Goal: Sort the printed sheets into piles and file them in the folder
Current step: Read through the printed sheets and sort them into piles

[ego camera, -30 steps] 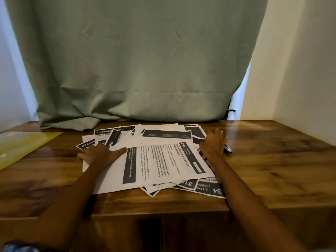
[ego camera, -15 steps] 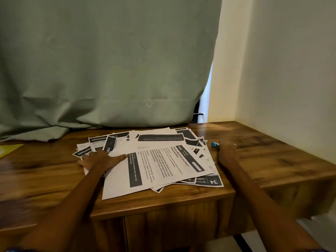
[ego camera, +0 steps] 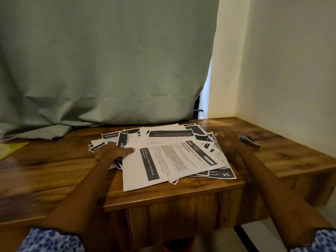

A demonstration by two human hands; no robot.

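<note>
A loose heap of printed sheets (ego camera: 174,157) with black header bars lies in the middle of the wooden table (ego camera: 291,157). My left hand (ego camera: 113,151) rests flat on the heap's left side, fingers spread and thumb pointing right. My right hand (ego camera: 228,142) is motion-blurred just past the heap's right edge, low over the table; how its fingers lie is unclear. A corner of the yellow folder (ego camera: 11,150) shows at the far left edge.
A blue and dark stapler (ego camera: 249,141) lies on the table to the right of my right hand. A green curtain (ego camera: 101,60) hangs behind and drapes onto the table's back edge. A cream wall closes off the right side.
The stapler now lies apart on the table at the right, and my right hand has drawn back from it toward the heap. The view has turned right. My left hand stays on the sheets.
</note>
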